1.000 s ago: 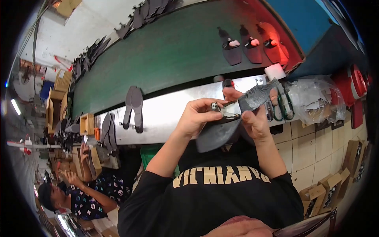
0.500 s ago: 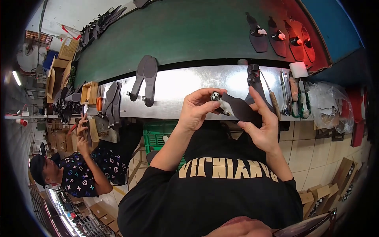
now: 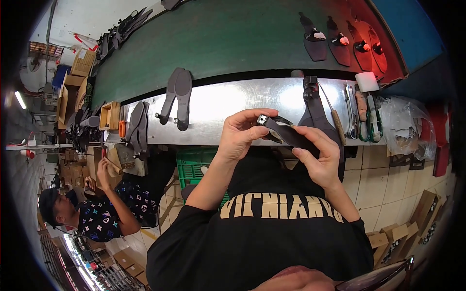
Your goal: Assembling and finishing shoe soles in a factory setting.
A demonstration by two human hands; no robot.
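Observation:
A dark sandal (image 3: 297, 137) is held up between my hands, above the near edge of the metal bench. It is tilted nearly edge-on, and a pale lining shows under its strap. My left hand (image 3: 239, 138) pinches the strap end, beside a small shiny ornament (image 3: 262, 119). Around the other end of the sole, the fingers and thumb of my right hand (image 3: 322, 156) are closed. Behind my right hand, another dark sandal (image 3: 316, 107) lies on the bench with its block heel facing away. Beside it rests an awl-like tool (image 3: 337, 122) with a wooden handle.
Across the bench runs a green conveyor belt (image 3: 233, 43), with several sandals (image 3: 338, 46) under red light. Dark soles (image 3: 182, 87) lie left on the bench. Right are wrenches (image 3: 350, 111), scissors (image 3: 375, 132) and a plastic bag (image 3: 405, 128). A co-worker (image 3: 104, 213) works at left.
The sandal has turned more edge-on. My right hand's raised fingers have come down onto the sole. The sandals on the belt have shifted slightly left and away. The co-worker's hands have moved.

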